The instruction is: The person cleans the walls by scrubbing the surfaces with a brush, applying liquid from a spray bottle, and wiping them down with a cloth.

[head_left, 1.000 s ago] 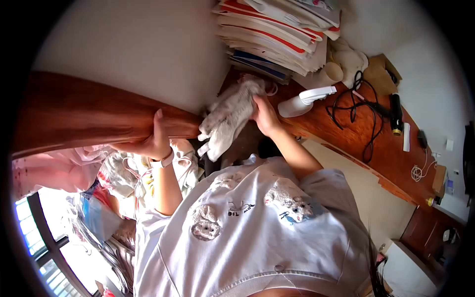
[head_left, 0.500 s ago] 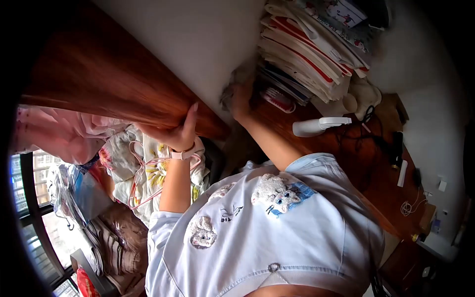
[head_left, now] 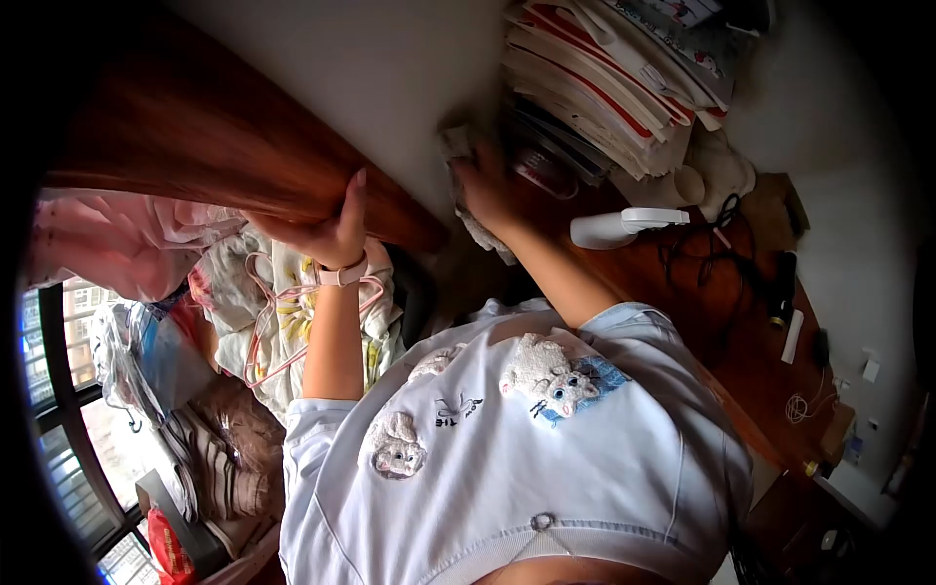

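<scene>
My left hand (head_left: pixel 327 231) grips the edge of a reddish-brown wooden panel (head_left: pixel 214 127), its thumb on the face and its other fingers out of sight behind the edge. A pink band circles that wrist. In my right hand (head_left: pixel 490 190) is a crumpled grey cloth (head_left: pixel 458 144), against or close to the pale wall; which of the two I cannot tell. Part of the cloth hangs below the hand. The fingers of this hand are dim and blurred. Just right of it rises a tall stack of papers and books (head_left: pixel 595 93) on a brown wooden desk (head_left: pixel 643 278).
On the desk lie a white handheld device (head_left: pixel 624 227), a black cable (head_left: pixel 717 249) and a white stick-like item (head_left: pixel 792 336). Pink cloth (head_left: pixel 127 239), pale flowered fabric (head_left: pixel 244 312) and pink hangers (head_left: pixel 268 369) hang below the panel. A barred window (head_left: pixel 63 341) is at far left.
My right hand has shifted with the cloth, which now shows both above and below it. My left hand stays on the panel edge and appears slightly further left as the view shifts.
</scene>
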{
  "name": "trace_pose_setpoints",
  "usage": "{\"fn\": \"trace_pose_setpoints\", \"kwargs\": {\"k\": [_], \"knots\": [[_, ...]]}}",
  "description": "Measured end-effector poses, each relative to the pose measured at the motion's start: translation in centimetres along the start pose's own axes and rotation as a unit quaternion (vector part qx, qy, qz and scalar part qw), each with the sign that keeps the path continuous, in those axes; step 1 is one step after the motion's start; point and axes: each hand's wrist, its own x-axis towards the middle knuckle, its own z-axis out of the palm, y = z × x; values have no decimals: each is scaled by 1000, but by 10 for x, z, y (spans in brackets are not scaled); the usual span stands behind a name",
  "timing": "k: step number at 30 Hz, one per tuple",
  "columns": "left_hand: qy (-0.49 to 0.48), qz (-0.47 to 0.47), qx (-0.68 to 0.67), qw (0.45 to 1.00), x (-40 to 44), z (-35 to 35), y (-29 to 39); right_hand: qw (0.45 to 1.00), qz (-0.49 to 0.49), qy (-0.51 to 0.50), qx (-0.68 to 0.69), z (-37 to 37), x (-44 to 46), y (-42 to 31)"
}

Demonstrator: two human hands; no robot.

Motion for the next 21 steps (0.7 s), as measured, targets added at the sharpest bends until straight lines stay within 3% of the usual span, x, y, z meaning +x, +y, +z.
{"fn": "trace_pose_setpoints", "kwargs": {"k": [2,3,6,9,11,12,13,15,17,19,20,21], "knots": [[1,-1,8,1000,1,1,4,961,-165,-41,-219,10,10,11],[2,-2,16,1000,2,1,5,924,-196,-104,-310,13,4,8],[8,0,4,1000,0,2,2,936,-207,-102,-266,20,-6,43],[12,-5,27,1000,-2,2,0,915,-112,-166,-350,9,-4,91],[1,-13,23,1000,-4,-2,1,717,9,-372,-589,-11,1,110],[-8,-19,20,1000,-3,-1,-1,752,74,-359,-548,-16,-2,98],[-4,-14,17,1000,-1,2,-5,854,117,-215,-458,-13,-13,108],[40,-39,-65,996,-7,4,-9,914,152,-138,-351,-26,-8,88],[33,-48,-27,998,-11,2,-9,989,71,2,-133,-27,7,56],[28,-31,-11,999,-10,1,-8,985,-65,139,84,-9,16,5],[29,-31,-6,999,-9,0,-8,985,-63,135,86,2,19,-9],[24,-25,-8,999,-9,0,-9,981,-145,113,64,13,21,-20]]}}
